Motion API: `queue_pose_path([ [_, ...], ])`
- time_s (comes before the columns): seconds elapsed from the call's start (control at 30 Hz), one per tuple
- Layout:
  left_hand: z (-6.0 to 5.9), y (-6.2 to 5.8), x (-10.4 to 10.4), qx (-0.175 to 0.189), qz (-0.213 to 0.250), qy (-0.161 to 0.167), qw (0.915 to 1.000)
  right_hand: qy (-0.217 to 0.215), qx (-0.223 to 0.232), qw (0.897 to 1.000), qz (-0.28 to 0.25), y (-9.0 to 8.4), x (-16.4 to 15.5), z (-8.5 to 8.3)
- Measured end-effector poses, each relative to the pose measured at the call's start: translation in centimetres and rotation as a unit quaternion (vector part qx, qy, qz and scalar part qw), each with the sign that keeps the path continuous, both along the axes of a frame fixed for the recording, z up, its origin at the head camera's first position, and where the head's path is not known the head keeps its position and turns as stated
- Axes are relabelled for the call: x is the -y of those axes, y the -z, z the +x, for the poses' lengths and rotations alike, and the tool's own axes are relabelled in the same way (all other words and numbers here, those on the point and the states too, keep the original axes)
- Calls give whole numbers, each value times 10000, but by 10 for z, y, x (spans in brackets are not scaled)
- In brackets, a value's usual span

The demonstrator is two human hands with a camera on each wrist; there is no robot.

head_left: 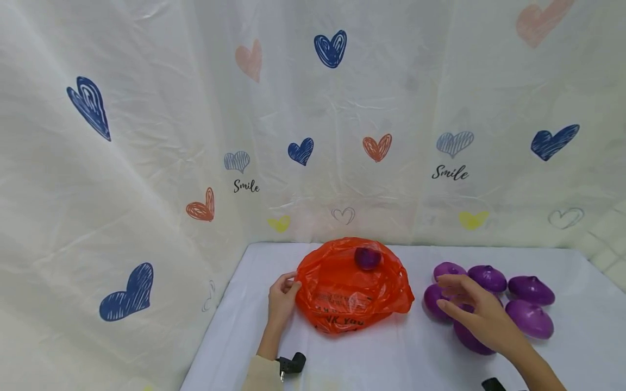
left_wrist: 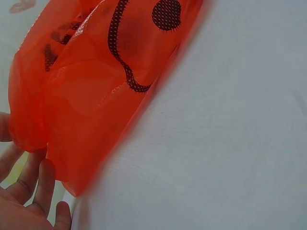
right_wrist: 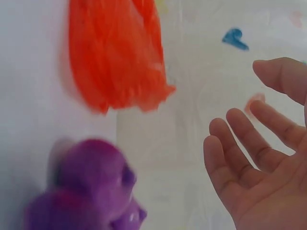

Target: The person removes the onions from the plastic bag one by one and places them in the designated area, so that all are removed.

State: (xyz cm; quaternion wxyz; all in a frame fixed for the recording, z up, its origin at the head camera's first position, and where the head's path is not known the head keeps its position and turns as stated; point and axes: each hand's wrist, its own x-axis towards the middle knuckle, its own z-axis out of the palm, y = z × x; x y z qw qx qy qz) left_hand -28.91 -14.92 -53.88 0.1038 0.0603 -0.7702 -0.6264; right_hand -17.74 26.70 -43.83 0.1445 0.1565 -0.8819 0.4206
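orange plastic, thin and crinkled, makes up the bag (head_left: 349, 288) that is seen lying open-mouthed on the white-covered bench (head_left: 381, 358), close to the heart-printed curtain (head_left: 146, 136) at the back. one purple onion (head_left: 367, 257) is seen inside the bag, toward its far rim. the bag's left edge is touched by the left hand (head_left: 282, 296), with the fingers (left_wrist: 45, 179) laid against the plastic and slightly bent; whether the film is actually pinched cannot be told from these views. in the left wrist view, dark print is shown on the bag's side, and the bench cloth is seen running beneath it.

to the right of the bag, a cluster of purple onions (head_left: 530, 317) is gathered on the bench, well apart from the bag's left edge but just beside its right side. the right hand (head_left: 481, 315) is held over the near ones of this cluster, palm down, fingers (right_wrist: 230, 158) spread and relaxed, with nothing gripped. in the right wrist view the open palm is shown apart from a blurred purple onion below it, with the orange bag beyond.

a small black device (head_left: 292, 364) is worn at the left wrist, beside a pale sleeve (head_left: 261, 374).
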Motion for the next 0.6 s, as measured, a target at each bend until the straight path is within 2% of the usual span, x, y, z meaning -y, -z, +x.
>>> queue_pose_path([
  [0.23, -1, 0, 1, -35, 56, 45, 10000, -258, 351, 9989, -180, -8, 50, -29],
  [0.4, -1, 1, 2, -58, 71, 78, 9999, -330, 556, 9969, -438, -1, 78, -52],
  [0.6, -2, 2, 2, -91, 143, 91, 9998, -428, 1128, 9886, -897, 10, 105, -78],
])
